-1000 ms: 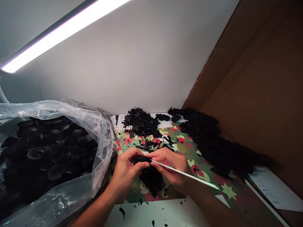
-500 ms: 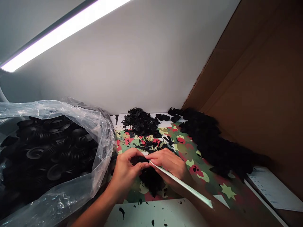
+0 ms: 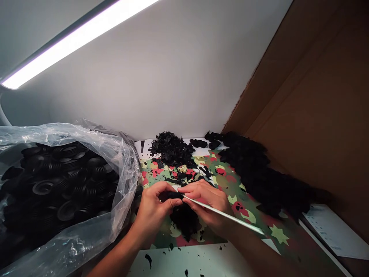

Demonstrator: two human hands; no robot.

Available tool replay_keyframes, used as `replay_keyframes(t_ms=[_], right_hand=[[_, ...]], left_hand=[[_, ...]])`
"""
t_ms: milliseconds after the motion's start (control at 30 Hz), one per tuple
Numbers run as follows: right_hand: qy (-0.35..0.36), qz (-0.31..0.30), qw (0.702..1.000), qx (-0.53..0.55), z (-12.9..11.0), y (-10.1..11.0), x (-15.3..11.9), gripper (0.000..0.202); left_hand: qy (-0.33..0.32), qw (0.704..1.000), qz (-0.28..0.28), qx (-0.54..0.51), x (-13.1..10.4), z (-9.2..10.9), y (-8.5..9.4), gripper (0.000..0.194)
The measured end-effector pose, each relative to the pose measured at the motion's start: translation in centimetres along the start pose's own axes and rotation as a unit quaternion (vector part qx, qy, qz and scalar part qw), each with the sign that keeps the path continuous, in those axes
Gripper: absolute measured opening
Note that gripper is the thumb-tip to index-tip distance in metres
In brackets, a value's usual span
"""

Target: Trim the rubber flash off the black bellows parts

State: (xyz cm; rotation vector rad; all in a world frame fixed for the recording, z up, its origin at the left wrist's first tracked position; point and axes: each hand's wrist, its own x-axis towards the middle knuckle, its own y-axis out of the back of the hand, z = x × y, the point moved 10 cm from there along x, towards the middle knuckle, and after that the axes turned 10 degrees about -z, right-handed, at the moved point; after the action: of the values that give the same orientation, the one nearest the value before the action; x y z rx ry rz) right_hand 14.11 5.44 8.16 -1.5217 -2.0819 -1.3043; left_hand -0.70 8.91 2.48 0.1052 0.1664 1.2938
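Note:
My left hand [image 3: 154, 204] is closed around a small black rubber part [image 3: 173, 195], pinched between thumb and fingers. Its far side is hidden by the fingers. My right hand [image 3: 211, 202] grips a long, thin, pale tool [image 3: 233, 218]. One end of that tool meets the black part and the other slants out toward the lower right. I cannot make out its exact kind. Under both hands lies a heap of black scraps [image 3: 186, 223] on a camouflage-patterned sheet [image 3: 221, 234].
At left an open clear plastic bag [image 3: 127, 181] holds many ribbed black rubber parts [image 3: 72, 177]. A pile of black trimmings [image 3: 173, 148] sits at the back. Black pieces [image 3: 259, 173] line the cardboard wall [image 3: 311, 115] on the right. A lamp [image 3: 77, 42] hangs above.
The tool's outer end has swung up and slightly right, and the tool looks turned to a narrower side. My right hand has shifted slightly; my left hand stays almost where it was.

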Motion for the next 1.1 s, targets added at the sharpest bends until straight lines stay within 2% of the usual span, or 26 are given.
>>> replay_keyframes(t_ms=[267, 467, 600, 700, 867, 967, 1033, 1100], right_hand=[[0.014, -0.003, 1.000, -0.011, 0.1, -0.6, -0.3, 0.012], [0.039, -0.019, 0.996, -0.077, -0.8, -1.2, -0.1, 0.018], [-0.019, 0.014, 0.994, -0.104, 0.3, 0.0, 0.0, 0.018], [-0.056, 0.052, 0.995, -0.064, 0.9, 1.2, -0.2, 0.015], [0.020, 0.036, 0.996, 0.078, -1.0, -0.5, -0.7, 0.013], [-0.042, 0.071, 0.994, 0.076, 0.6, -0.3, -1.3, 0.015], [-0.111, 0.111, 0.987, 0.026, 2.6, 1.1, -1.8, 0.014], [-0.156, 0.106, 0.982, -0.004, 4.5, 2.2, -1.7, 0.012]], left_hand=[[-0.013, 0.999, 0.007, 0.047, 0.0, 0.5, 0.4, 0.019], [-0.020, 0.998, 0.007, 0.052, 0.1, 0.7, 0.3, 0.018], [0.009, 1.000, -0.006, -0.003, 0.1, 0.1, 0.1, 0.020], [0.020, 1.000, -0.012, -0.020, -0.1, 0.0, -0.1, 0.020], [0.005, 0.999, 0.002, -0.032, -0.6, 0.0, -0.5, 0.010], [-0.006, 0.998, 0.008, -0.063, -0.9, -0.3, -0.8, 0.012], [-0.027, 0.996, 0.017, -0.080, -1.0, -0.1, -0.7, 0.019], [-0.046, 0.993, 0.008, -0.105, -1.0, 0.2, -0.8, 0.025]])
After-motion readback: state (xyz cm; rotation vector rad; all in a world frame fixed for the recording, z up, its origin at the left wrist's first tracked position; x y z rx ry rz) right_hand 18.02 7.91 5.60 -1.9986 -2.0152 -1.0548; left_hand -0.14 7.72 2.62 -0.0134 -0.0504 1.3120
